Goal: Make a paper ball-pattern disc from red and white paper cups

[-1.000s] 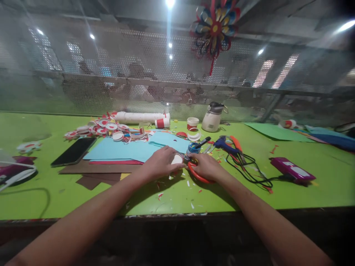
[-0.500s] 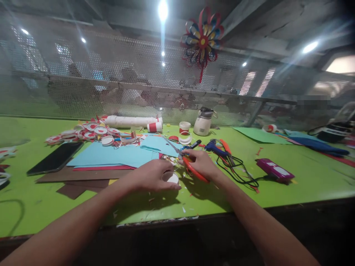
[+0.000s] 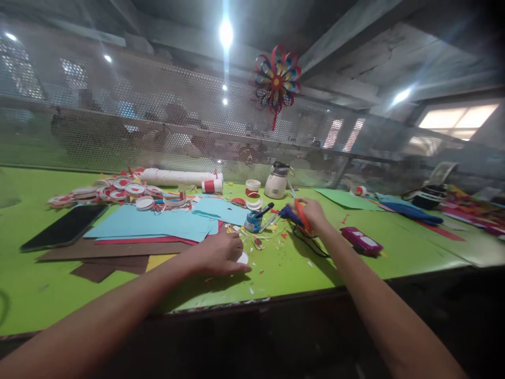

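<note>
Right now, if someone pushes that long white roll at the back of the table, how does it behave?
The white roll lies on its side on the flat green table, so it would probably roll if pushed across its length. It looks like rolled paper: likely light and easily dented. The paper rings piled by its left end might block it.

Left hand (image 3: pixel 219 256) presses a white disc (image 3: pixel 243 258); right hand (image 3: pixel 311 216) grips orange scissors (image 3: pixel 303 215).

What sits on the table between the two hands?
In the head view, between left hand and right hand: a small blue pot and paper scraps on the green table.
</note>
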{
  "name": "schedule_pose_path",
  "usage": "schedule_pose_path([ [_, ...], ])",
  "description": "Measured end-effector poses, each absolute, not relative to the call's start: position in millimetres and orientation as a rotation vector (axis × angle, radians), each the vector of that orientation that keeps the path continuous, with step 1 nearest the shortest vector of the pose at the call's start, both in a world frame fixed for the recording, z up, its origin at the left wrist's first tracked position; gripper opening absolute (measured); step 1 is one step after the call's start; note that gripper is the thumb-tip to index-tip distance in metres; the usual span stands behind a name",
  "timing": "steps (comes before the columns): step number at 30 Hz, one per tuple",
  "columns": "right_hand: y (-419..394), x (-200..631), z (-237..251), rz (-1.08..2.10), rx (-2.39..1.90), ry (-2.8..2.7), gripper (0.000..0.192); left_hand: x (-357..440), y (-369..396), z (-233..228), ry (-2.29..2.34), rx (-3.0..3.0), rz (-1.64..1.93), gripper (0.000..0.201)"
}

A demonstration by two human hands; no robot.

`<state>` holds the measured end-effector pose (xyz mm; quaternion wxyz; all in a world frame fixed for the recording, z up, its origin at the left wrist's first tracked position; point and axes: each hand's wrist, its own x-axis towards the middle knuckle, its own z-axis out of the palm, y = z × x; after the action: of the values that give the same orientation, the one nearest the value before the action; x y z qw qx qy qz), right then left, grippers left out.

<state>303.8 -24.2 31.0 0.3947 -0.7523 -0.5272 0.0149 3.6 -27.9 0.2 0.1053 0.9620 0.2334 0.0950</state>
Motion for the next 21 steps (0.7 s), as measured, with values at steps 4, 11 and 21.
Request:
schedule_pose_path([
  [4, -17, 298, 0, 0.008, -2.248, -1.459, 0.025, 5, -30, -1, 0.682, 2.906, 0.286, 0.046],
  [11, -6, 271, -16, -0.121, -2.484, -1.655, 0.029, 8, -32, -8, 0.719, 3.069, 0.342, 0.044],
  [21, 1, 261, -16, -0.223, -2.551, -1.752, 0.031, 13, -26, -16, 0.763, 3.121, 0.416, 0.051],
])
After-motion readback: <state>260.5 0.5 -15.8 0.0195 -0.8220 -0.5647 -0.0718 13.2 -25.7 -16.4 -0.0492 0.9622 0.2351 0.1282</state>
